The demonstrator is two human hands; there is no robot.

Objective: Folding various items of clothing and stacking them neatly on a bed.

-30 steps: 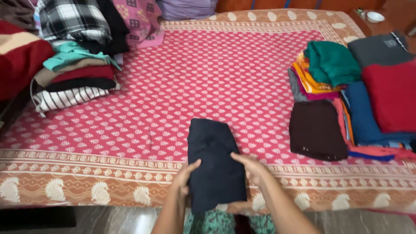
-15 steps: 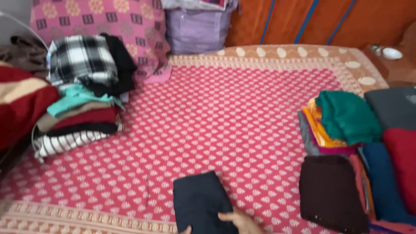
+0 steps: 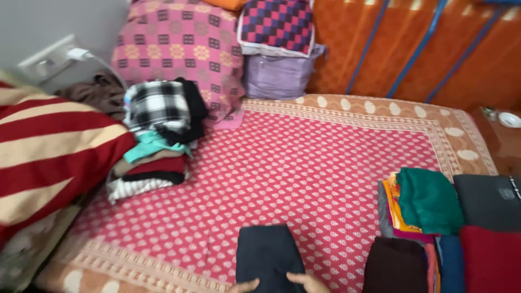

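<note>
- Head view, bottom centre: the left hand (image 3: pixel 244 285) and right hand (image 3: pixel 308 282) rest fingertips, each grip apart, on a folded dark garment (image 3: pixel 267 255) on the bed (image 3: pixel 304 163).
- Left: stacked clothes (image 3: pixel 154 141). Lower right: folded piles (image 3: pixel 439 228).

A bed (image 3: pixel 325 163) is covered by a red patterned spread with a tan border. At its left edge a pile of folded clothes (image 3: pixel 154 146) is stacked, topped by a black-and-white checked piece (image 3: pixel 157 106). A red and cream striped blanket (image 3: pixel 49 157) is laid beyond that edge. At the head edge a pink pillow (image 3: pixel 173 49) and a lilac bag (image 3: pixel 279 76) are propped, with a checked cushion (image 3: pixel 277 24) set on the bag. Near the right edge, folded clothes are gathered: a green piece (image 3: pixel 429 198), a grey one (image 3: pixel 488 201), a red one (image 3: pixel 488 258) and a dark brown one (image 3: pixel 393 266).
</note>
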